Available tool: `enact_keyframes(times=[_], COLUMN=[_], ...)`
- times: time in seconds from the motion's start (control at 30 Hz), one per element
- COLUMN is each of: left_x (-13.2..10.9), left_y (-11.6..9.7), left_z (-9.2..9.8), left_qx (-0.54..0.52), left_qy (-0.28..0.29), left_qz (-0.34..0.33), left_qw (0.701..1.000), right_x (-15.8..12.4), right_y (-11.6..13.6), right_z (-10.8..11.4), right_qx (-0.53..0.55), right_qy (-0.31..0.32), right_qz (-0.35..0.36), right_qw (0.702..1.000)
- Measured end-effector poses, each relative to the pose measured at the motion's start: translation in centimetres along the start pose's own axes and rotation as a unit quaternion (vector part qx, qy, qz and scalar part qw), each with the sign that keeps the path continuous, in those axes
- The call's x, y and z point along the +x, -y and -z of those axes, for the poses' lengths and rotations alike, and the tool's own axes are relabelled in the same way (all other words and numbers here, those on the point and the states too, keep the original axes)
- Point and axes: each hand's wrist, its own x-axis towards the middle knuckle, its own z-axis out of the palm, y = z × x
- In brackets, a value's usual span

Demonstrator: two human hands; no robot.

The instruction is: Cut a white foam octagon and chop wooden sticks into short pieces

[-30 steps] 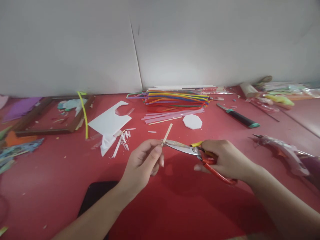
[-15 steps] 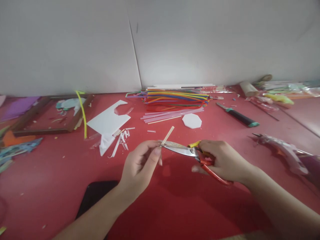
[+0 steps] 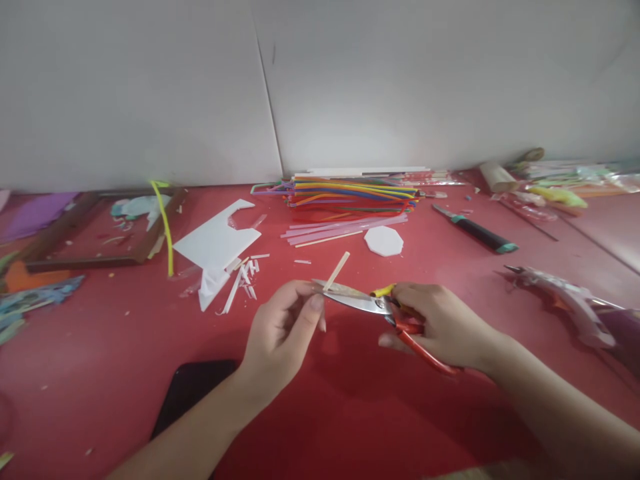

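My left hand (image 3: 284, 327) pinches a thin, pale wooden stick (image 3: 337, 270) between thumb and fingertips, its free end tilted up and to the right. My right hand (image 3: 440, 327) is wrapped round the handles of a pair of scissors (image 3: 357, 301) with one red and one yellow handle. The blades point left and their tips cross the stick just above my left thumb. Whether the stick is cut through cannot be made out. My left fingers hide its lower end.
Behind my hands lie a bundle of coloured pipe cleaners (image 3: 355, 195), a white octagon (image 3: 384, 241) and a cut white sheet (image 3: 217, 237) beside white scraps. A black-handled knife (image 3: 480, 233) and a glue gun (image 3: 565, 300) are on the right. A dark flat object (image 3: 193, 387) rests near my left forearm.
My right hand and the scissors have shifted slightly left, so the blade tips reach a little further past the stick. My left hand has barely moved.
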Motion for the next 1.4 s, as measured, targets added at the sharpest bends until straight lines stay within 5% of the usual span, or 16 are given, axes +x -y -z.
enact_keyframes(times=[0.57,0.93,1.1,1.23,1.4], left_x=[0.1,1.2,1.5,1.4,1.2], left_y=[0.0,0.8,1.0,1.1,1.0], left_z=[0.0,0.4,0.7,0.8,0.8], left_qx=[-0.063,-0.131,-0.142,-0.104,0.076], left_qy=[0.015,0.074,0.052,0.065,0.027], left_qz=[0.039,0.141,0.152,0.133,0.034], left_qw=[0.997,0.979,0.977,0.984,0.996], right_x=[0.2,0.2,0.2,0.2,0.3], right_y=[0.4,-1.5,-1.8,-2.2,-2.2], right_z=[-0.4,-0.6,-0.5,-0.3,-0.1], right_qx=[0.034,0.142,0.148,0.110,0.035], right_qy=[-0.008,-0.009,-0.017,-0.037,-0.072], right_qz=[0.002,-0.094,-0.101,-0.096,-0.074], right_qw=[0.999,0.985,0.984,0.989,0.994])
